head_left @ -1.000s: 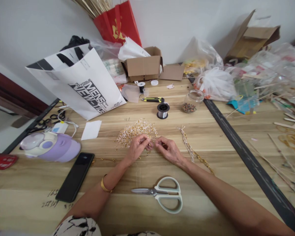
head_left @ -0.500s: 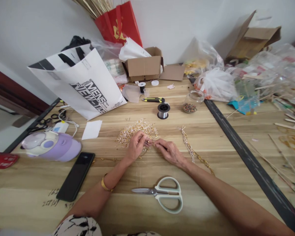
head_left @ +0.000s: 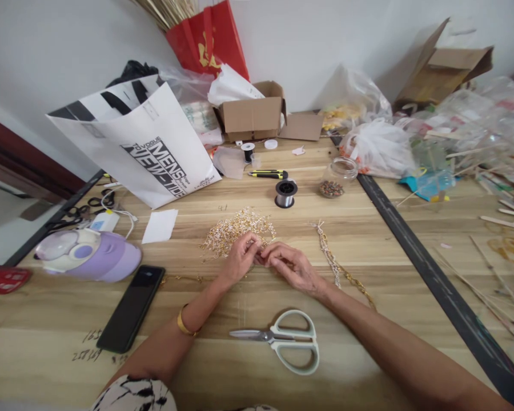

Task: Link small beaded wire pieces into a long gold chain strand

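Note:
My left hand and my right hand meet at the near edge of a loose pile of gold and pale beads. Fingers on both hands are bent and pinched together, with the fingertips touching or nearly so. Whatever lies between them is too small and hidden to name. A thin gold beaded strand lies on the table left of my left wrist. Right of my right hand rest gold and silvery beaded strands. White-handled scissors lie between my forearms.
Beyond the pile are a spool of clear line, a yellow-black utility knife and a glass jar with beads inside. At left sit a phone, a purple bottle and a white paper bag. A black strip crosses the right side.
My right hand has moved slightly left, so the fingertips of both hands are now closer together. The scissors and the pile look unchanged.

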The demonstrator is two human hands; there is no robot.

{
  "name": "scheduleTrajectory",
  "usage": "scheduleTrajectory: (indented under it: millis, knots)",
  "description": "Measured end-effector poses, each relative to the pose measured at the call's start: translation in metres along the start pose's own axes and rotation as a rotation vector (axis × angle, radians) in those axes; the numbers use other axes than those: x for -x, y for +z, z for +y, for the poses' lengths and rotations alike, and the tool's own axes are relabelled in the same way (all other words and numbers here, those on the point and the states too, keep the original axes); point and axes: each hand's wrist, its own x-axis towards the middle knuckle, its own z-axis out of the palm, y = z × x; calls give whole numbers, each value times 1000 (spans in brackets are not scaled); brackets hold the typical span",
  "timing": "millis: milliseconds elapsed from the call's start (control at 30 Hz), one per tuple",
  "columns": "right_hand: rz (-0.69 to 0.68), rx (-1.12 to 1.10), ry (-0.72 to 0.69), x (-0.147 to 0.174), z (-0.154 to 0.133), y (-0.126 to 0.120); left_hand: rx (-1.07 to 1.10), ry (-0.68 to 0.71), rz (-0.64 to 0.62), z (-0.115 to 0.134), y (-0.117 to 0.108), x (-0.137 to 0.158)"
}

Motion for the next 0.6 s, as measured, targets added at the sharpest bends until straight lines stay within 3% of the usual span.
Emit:
scheduleTrajectory:
  millis: [267,500,600]
  knots:
    - [-19,0,60,1,4,1,100,-70,39,-1,1,-3]
    - [-5,10,98,2,5,1,434,-195,27,-5,-1,-6]
    - [-10,17,117,2,5,0,481,-212,13,-4,-2,-6]
